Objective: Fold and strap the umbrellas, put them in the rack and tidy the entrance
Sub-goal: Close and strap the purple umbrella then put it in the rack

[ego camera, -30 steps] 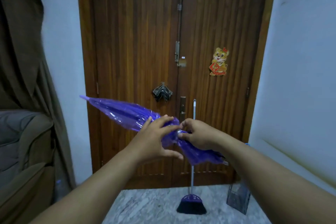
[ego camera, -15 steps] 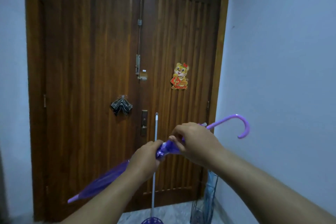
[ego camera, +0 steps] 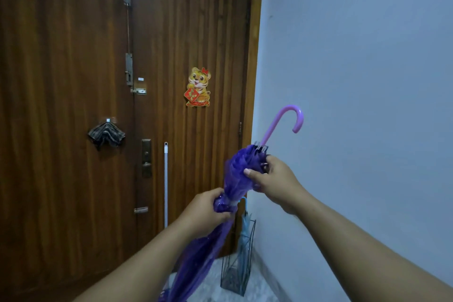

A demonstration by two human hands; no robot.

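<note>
The wooden double door fills most of what I see, its two leaves cut off at the top and left, with the pale wall to its right. One tiger sticker is stuck on the right leaf; it holds a red diamond with gold writing too small for me to read. I hold one purple umbrella folded and slanted in front of me, its hooked lilac handle up near the wall and its tip running out of view at the bottom edge. My left hand is curled round the gathered canopy at its narrow waist. My right hand grips the bunched upper end, thumb pressed on the folds; I cannot make out a strap there. One wire umbrella rack stands on the floor in the corner with one pale blue umbrella in it, its handle partly hidden behind the purple one. One white broom pole leans on the door, its lower end hidden by my arm. One striped cloth hangs from a hook.
</note>
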